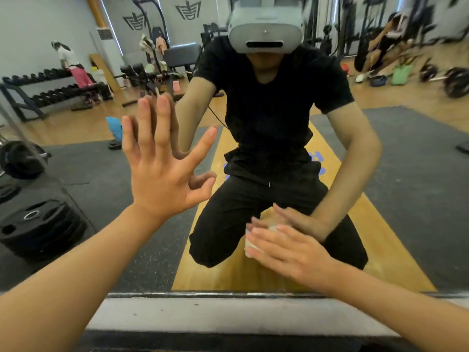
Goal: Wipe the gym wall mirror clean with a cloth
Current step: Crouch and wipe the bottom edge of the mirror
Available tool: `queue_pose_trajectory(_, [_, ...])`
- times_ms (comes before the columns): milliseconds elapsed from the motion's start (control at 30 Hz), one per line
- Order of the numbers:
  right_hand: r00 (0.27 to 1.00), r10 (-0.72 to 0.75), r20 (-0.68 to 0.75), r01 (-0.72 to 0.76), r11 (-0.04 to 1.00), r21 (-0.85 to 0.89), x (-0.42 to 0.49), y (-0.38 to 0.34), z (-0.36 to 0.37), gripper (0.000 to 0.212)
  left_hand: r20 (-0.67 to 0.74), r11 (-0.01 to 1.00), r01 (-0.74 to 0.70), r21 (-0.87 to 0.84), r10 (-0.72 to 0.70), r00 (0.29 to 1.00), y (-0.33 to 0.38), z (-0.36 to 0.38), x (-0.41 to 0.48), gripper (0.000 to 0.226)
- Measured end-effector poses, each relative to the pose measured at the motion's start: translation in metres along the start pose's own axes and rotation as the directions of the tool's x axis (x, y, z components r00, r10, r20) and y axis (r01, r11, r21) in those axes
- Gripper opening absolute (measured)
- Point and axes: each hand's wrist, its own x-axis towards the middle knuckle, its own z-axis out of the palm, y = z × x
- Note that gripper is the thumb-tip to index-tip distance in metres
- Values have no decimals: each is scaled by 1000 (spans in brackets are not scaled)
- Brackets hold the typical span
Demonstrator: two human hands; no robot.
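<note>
**Wiping low on the glass**

Head view: your L hand [162, 171] is spread flat on the large gym wall mirror [406, 161], bracing. Your R hand [291, 252], fingers straight & together, presses the small whitish cloth [250, 247] to the glass near its bottom edge. Prob. mid-wipe; next sweep needs steady pressure across unwiped glass.

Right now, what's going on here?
A person is wiping the mirror, low down near its bottom edge. The right hand presses a small white cloth against the glass with straight fingers. The left hand is higher up, fingers spread, and seems to rest flat on the glass as a brace. The reflection shows the person kneeling.
</note>
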Motion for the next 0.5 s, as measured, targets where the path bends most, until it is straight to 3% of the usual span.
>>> queue_pose_trajectory(100, [957, 180, -225, -184, 983, 4, 74, 76, -77, 51, 24, 1000, -11, 17, 11, 1000, -1, 0, -1, 78])
queue_pose_trajectory(233, [849, 199, -489, -292, 949, -120, 132, 145, -152, 44, 33, 1000, -19, -2, 19, 999, 1, -3, 0, 76])
queue_pose_trajectory(300, [860, 184, -477, -252, 964, -83, 122, 135, -148, 42, 46, 1000, -22, -22, 23, 999, 2, -6, 2, 75])
queue_pose_trajectory(367, [914, 160, -372, -179, 984, -17, 86, 109, -121, 37, 55, 998, 4, -59, -1, 998, 8, -12, 4, 70])
queue_pose_trajectory(500, [990, -52, -128, 53, 999, 5, 32, 87, -102, 44, 45, 993, 43, -114, -38, 998, 19, -23, 10, 67])
